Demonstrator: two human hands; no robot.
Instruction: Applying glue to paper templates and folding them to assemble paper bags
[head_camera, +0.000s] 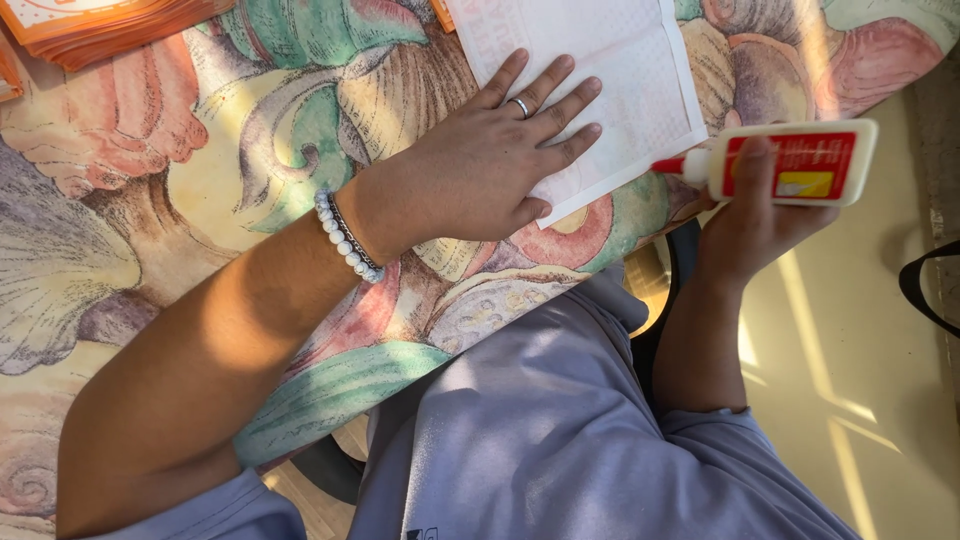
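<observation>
Far to the left of both hands, at the top corner of the worktop (150, 210), lies one stack of orange-edged paper pieces (110, 25); how many sheets it holds cannot be told.

The left hand (490, 165) lies flat, fingers spread, on one white folded paper sheet (620, 70), pressing its lower left part down onto the shell-patterned cover. It grips nothing; it only pins. On this arm sit one beaded bracelet (345, 238) at the wrist and one ring (520, 104) on a finger.

To the right, the right hand (750, 225) is closed around one white glue bottle (790, 165) with a red label, held on its side just off the worktop's edge. Its red nozzle (668, 165) points left, just beside the sheet's lower right edge and near the left fingertips.

Judging from this, the gluing would go best with the flat hand kept firm so the sheet cannot slide, the nozzle run close along the edge, and a gentle squeeze giving a thin line rather than blobs. The spread fingers sit near the nozzle's path, so glue could catch them.
</observation>
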